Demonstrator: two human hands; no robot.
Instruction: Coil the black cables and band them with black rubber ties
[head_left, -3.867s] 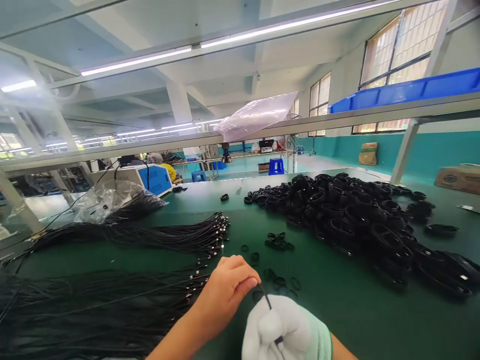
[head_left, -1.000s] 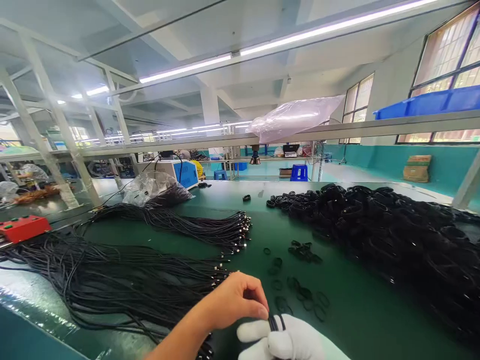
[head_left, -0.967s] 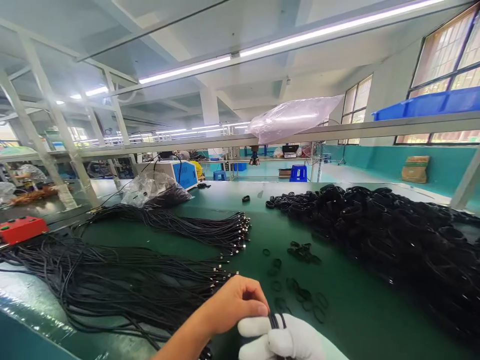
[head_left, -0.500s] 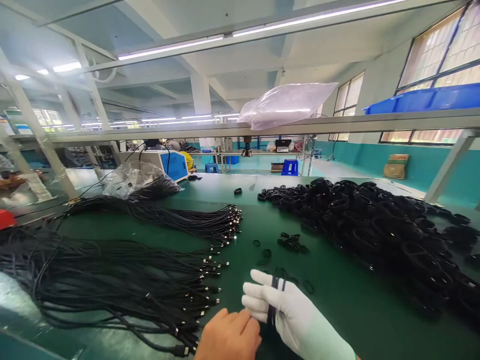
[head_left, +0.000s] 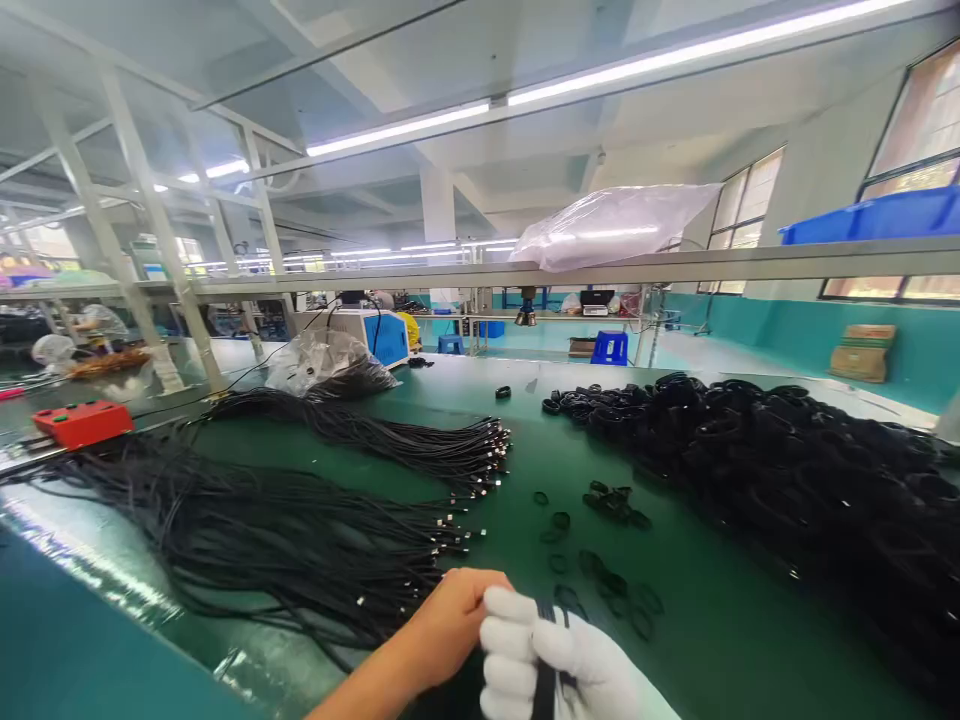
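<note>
My bare left hand (head_left: pixel 450 625) is closed, its fingertips against the curled fingers of my right hand; whatever it may hold is hidden. A white glove covers my right hand (head_left: pixel 570 665), which is closed with the thumb bent over the fingers. Black bands (head_left: pixel 546 660) loop round the gloved fingers and pass beneath the thumb. Left of my hands lies a spread bundle of black cables (head_left: pixel 300 540), small plugs at the right ends. Behind it is a second cable bundle (head_left: pixel 397 435). Loose black bands (head_left: pixel 604 575) lie just beyond my right hand.
A large heap of coiled black cables (head_left: pixel 750 450) covers the right of the green table. A small black cluster (head_left: pixel 615 503) lies before it. A red box (head_left: pixel 82 425) stands far left, a clear plastic bag (head_left: pixel 322 360) at the back. A shelf (head_left: pixel 450 280) crosses above.
The view has swung left. My gloved fingers have gone from stretched out to curled, and my left hand has moved up alongside their tips.
</note>
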